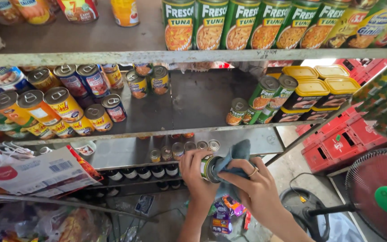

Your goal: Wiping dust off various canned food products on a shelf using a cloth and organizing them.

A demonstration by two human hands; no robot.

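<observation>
**Can wiped at a shelving unit**

Where the two hands meet, at about 6 o'clock in the view, a green-labelled can [210, 168] is held on its side. The grip of the left hand [196, 175] is clamped around the can body. A blue cloth [234, 154] is pressed against the can's end by the closed grip of the right hand [252, 184], on which a ring [253, 171] is worn. A metal shelf [193, 105] with further cans is seen at 12 o'clock, red crates [346, 141] at 3 o'clock.
</observation>
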